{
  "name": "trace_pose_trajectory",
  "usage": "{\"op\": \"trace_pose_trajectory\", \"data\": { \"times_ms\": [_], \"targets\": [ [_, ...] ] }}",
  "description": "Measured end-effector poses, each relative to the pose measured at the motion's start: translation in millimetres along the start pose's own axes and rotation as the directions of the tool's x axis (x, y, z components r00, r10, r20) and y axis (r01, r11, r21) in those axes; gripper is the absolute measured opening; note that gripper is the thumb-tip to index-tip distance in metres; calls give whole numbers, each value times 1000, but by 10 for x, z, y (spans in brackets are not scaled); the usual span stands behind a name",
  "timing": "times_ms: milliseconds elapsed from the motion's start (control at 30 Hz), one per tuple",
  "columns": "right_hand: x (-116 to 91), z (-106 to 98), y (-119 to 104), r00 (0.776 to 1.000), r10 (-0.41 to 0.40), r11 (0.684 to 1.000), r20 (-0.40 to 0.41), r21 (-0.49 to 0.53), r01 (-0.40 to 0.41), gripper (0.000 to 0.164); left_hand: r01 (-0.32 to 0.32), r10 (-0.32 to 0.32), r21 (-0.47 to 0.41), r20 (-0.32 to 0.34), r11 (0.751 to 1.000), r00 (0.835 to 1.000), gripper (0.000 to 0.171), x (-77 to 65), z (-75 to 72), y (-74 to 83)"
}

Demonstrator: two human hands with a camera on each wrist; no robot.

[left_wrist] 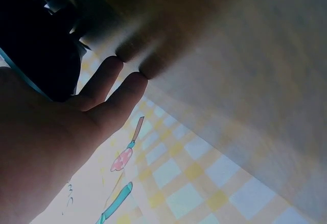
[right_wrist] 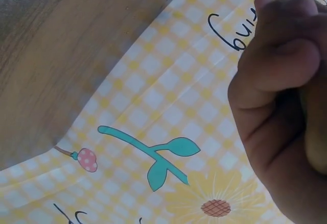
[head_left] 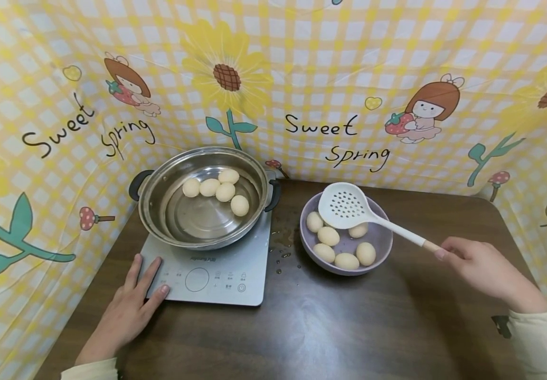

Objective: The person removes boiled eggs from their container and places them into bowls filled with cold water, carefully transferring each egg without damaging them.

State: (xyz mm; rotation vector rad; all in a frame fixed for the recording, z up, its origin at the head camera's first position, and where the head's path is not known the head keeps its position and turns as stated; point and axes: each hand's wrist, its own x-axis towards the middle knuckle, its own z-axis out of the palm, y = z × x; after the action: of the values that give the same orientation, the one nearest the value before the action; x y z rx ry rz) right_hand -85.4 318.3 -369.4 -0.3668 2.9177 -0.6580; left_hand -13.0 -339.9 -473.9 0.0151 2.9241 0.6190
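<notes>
My right hand (head_left: 484, 266) grips the wooden-ended handle of a white slotted skimmer (head_left: 345, 205). The skimmer's perforated head is above the back of a purple bowl (head_left: 385, 248), and no egg shows on it. Several pale eggs (head_left: 328, 236) lie in the bowl, one partly hidden by the skimmer. On the left, a steel pot (head_left: 197, 224) with black handles stands on a white induction cooker (head_left: 250, 285). Several eggs (head_left: 239, 206) are in the pot. My left hand (head_left: 126, 311), fingers extended, rests at the cooker's front left corner. In the right wrist view, curled fingers (right_wrist: 286, 66) surround the handle.
Drops of liquid (head_left: 283, 255) dot the dark wooden table (head_left: 321, 322) between cooker and bowl. A yellow checked cloth (head_left: 273, 95) with printed flowers and lettering rises behind the table and along both sides. A small dark object (head_left: 501, 325) shows by the right sleeve.
</notes>
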Motion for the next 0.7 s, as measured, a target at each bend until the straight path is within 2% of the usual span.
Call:
{"op": "trace_pose_trajectory", "data": {
  "times_ms": [133,267,467,700],
  "targets": [
    [-2,-6,-8,996,-12,1000,-91,7,13,18,0,0,-3,0,1000,1000,71,-12,-4,-6],
    [8,-7,-53,990,-18,998,-137,50,25,13,-1,1,-8,1,1000,1000,71,-17,-22,0],
    [127,10,-235,988,-57,991,-144,114,74,9,-7,7,-12,-6,1000,1000,71,-10,-23,-3],
    [349,114,-552,985,-155,974,-77,156,166,11,1,-1,-10,-2,1000,1000,71,-6,-3,1]
  ]
}}
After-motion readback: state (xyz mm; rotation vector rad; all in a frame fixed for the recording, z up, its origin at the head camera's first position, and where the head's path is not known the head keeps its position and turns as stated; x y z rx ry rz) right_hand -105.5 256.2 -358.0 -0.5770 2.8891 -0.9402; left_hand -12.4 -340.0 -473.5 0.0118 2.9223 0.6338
